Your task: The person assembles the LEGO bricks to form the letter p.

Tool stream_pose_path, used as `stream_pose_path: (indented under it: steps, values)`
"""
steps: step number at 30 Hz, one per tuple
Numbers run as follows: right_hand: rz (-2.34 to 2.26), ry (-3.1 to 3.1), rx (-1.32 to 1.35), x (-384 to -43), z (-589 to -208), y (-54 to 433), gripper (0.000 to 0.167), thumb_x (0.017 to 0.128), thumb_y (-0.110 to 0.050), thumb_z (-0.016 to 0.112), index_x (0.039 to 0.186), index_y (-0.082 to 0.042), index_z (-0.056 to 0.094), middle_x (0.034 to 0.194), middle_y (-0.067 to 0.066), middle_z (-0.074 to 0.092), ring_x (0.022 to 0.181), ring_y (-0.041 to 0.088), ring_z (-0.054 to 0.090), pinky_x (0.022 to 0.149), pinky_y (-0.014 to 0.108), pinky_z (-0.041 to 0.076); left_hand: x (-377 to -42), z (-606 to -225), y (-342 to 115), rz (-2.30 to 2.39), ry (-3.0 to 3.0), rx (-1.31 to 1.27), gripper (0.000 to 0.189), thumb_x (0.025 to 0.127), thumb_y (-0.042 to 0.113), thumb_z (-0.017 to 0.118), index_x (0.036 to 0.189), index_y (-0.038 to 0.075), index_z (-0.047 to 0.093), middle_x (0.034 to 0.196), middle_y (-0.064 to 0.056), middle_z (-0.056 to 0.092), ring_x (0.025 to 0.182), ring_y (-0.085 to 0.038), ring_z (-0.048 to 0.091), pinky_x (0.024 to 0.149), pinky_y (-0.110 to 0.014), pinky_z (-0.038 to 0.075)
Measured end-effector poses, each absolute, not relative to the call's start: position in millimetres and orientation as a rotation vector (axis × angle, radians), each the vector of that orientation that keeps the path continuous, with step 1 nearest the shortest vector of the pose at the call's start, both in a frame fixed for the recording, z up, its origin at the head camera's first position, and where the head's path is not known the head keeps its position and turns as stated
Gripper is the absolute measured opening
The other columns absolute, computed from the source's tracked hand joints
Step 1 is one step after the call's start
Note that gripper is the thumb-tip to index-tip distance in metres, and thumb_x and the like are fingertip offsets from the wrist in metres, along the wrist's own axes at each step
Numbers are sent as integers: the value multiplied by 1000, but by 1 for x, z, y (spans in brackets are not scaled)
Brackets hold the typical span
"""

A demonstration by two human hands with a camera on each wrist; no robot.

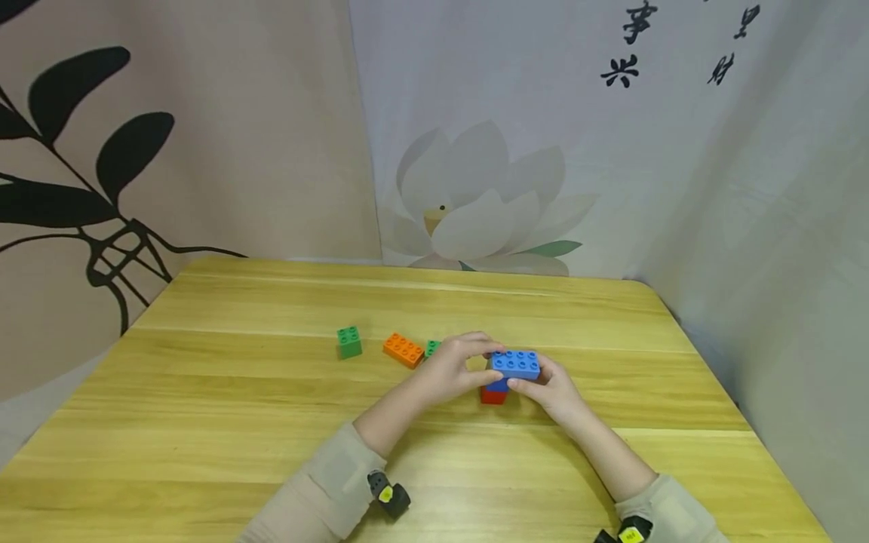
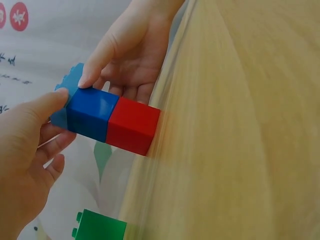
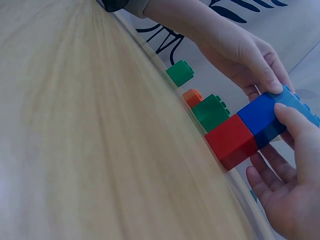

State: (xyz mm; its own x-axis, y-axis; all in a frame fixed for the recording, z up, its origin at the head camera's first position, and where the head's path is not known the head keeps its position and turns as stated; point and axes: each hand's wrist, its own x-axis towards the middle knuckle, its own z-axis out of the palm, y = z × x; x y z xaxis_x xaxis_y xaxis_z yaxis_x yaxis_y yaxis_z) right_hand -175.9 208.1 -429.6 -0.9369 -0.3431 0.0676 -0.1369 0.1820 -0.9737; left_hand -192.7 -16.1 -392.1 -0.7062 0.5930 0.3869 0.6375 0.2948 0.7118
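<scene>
A stack of toy building bricks stands upright on the table in front of me. At its base is a red brick point(image 2: 133, 126), above that a dark blue brick point(image 2: 92, 111), and on top a longer light blue brick point(image 1: 516, 365) with studs facing up. My left hand point(image 1: 453, 369) pinches the left end of the light blue brick between thumb and fingers. At the other end, the right hand point(image 1: 558, 391) grips the same brick, its thumb on the near side. In the head view the light blue brick overlaps most of the dark blue one.
Left of the stack lie an orange brick point(image 1: 403, 350) and a small green brick point(image 1: 349, 343). Another green brick point(image 3: 212, 113) stands close to the stack, partly hidden behind the left hand in the head view. A printed curtain point(image 1: 285, 151) hangs behind the wooden table point(image 1: 204, 422).
</scene>
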Motion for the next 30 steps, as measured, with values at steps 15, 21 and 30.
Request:
stream_pose_path:
  steps: [15, 21, 30]
  values:
    - [-1889, 2258, -491, -178, -432, 208, 45, 90, -10, 67, 129, 6, 52, 123, 19, 59, 110, 19, 58, 92, 27, 45, -192, -401, -17, -1493, -2508, -1064, 42, 86, 24, 73, 126, 12, 64, 119, 2, 63, 98, -13, 57, 86, -42, 49]
    - [-1863, 2286, -462, -177, -433, 208, 46, 89, -12, 68, 129, 5, 53, 122, 18, 60, 110, 21, 58, 91, 27, 45, -189, -403, -21, -1506, -2469, -1051, 45, 85, 24, 75, 127, 10, 63, 120, 2, 63, 100, -21, 59, 80, -45, 49]
    - [-1866, 2295, -444, -177, -432, 208, 47, 89, -13, 69, 129, 4, 52, 121, 17, 61, 111, 25, 57, 92, 30, 45, -184, -401, -37, -1571, -2440, -977, 43, 82, 17, 78, 123, 14, 66, 118, 5, 63, 102, -19, 57, 83, -49, 47]
